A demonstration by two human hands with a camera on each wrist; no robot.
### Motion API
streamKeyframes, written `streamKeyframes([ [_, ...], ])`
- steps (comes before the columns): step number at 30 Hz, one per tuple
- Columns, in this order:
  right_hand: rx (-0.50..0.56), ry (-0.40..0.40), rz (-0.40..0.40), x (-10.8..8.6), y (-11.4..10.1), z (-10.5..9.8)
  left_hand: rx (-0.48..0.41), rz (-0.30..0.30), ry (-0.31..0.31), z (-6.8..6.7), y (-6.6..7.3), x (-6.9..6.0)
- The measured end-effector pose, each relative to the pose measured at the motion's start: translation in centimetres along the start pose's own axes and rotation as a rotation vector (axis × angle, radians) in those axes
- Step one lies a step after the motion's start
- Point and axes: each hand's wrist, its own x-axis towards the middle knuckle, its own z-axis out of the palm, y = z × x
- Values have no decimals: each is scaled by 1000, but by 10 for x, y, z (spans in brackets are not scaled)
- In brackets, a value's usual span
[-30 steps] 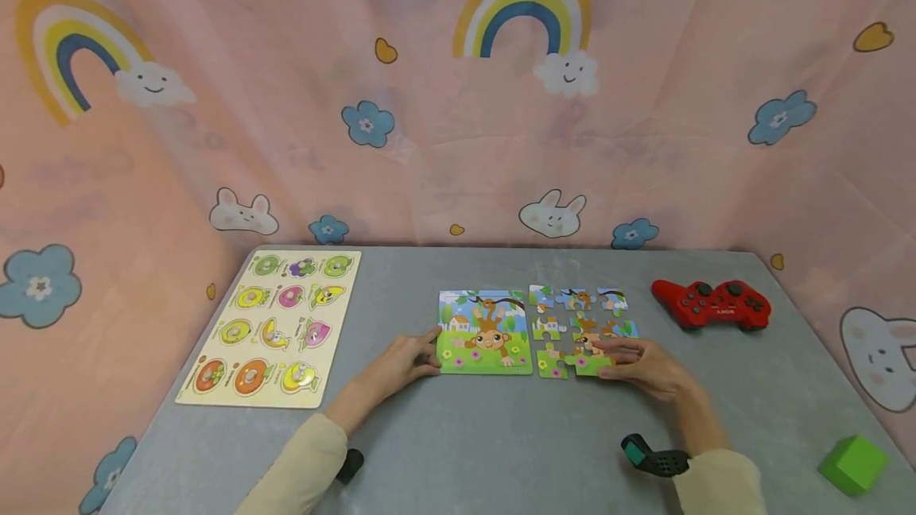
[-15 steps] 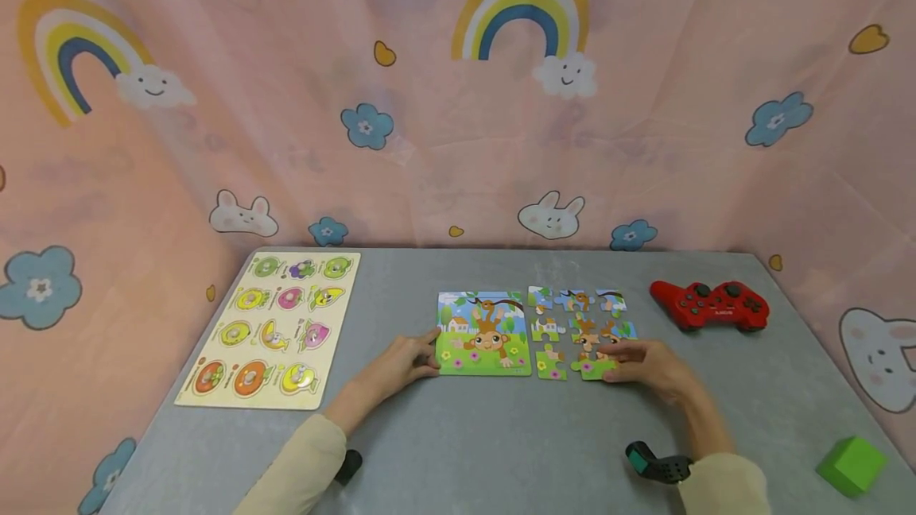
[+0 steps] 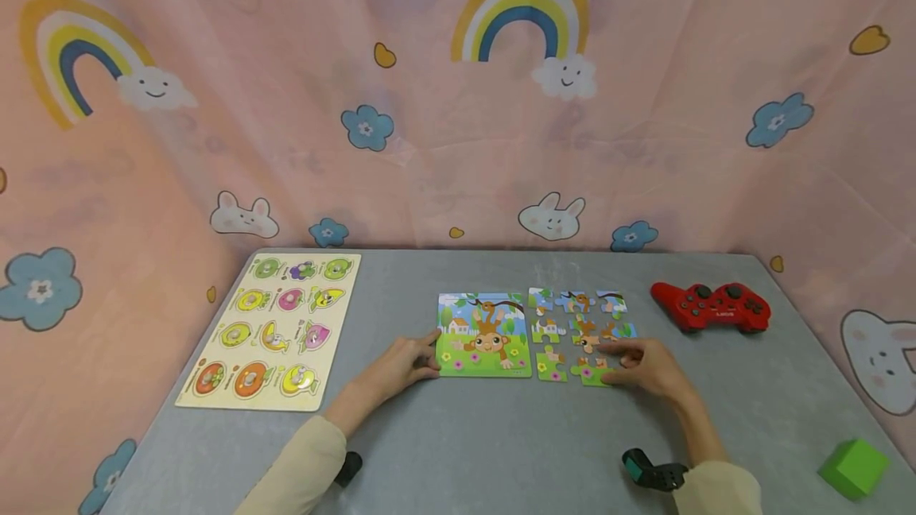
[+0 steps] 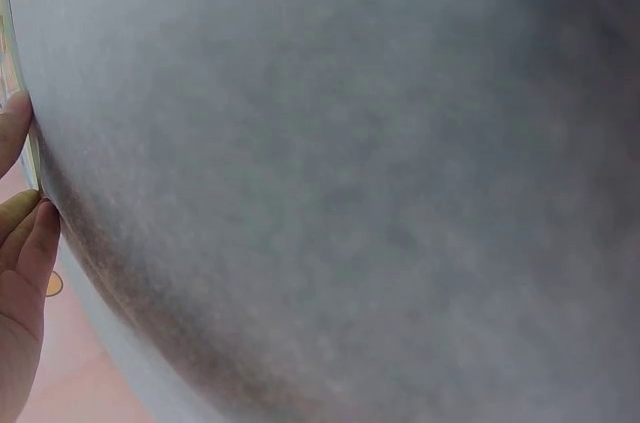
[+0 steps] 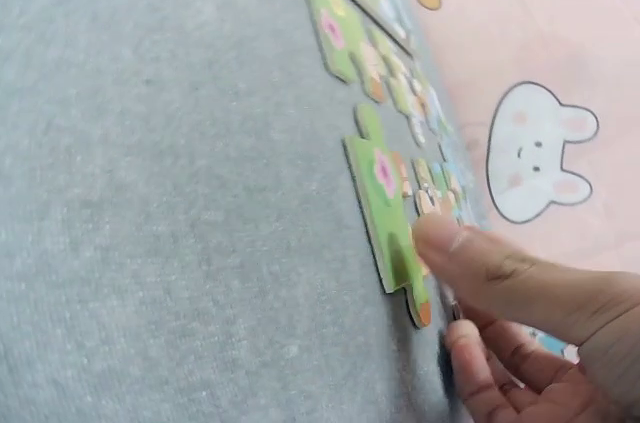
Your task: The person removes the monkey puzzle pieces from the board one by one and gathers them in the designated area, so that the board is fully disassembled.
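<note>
On the grey table lies a square monkey picture board [image 3: 485,334]. My left hand [image 3: 403,360] holds its left edge, thumb near the front corner and a finger farther up. In the left wrist view, only the fingertips [image 4: 42,228] and the board's thin edge show. My right hand [image 3: 647,368] pinches a green puzzle piece [image 3: 588,374] with a pink flower, low on the table, its right part covered by the thumb. In the right wrist view, the thumb is over this piece [image 5: 378,198]; the index finger's contact is hidden. Several other puzzle pieces [image 3: 547,331] lie in loose rows beside the board.
A fruit board [image 3: 275,332] with several knobless-looking pictures lies at the left. A red game controller [image 3: 712,304] sits at the back right, and a green block [image 3: 853,467] near the front right. Behind the table hangs a pink patterned cloth [image 3: 458,141].
The green puzzle piece under my right hand has shifted slightly toward the front and away from the monkey-face piece above it. My left hand has stayed on the picture board.
</note>
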Motion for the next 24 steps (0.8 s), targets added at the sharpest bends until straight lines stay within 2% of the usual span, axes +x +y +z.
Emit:
streamKeyframes([
  [5, 114, 35, 57, -1, -3, -1, -3, 14, -1, 0, -1, 0],
  [10, 261, -1, 25, 4, -8, 2, -15, -5, -13, -1, 0, 0],
  [17, 430, -42, -4, 12, -16, 17, -29, -1, -18, -2, 0, -1],
  [24, 517, -94, -42, 20, -32, 41, -26, -18, -20, -1, 0, -1],
])
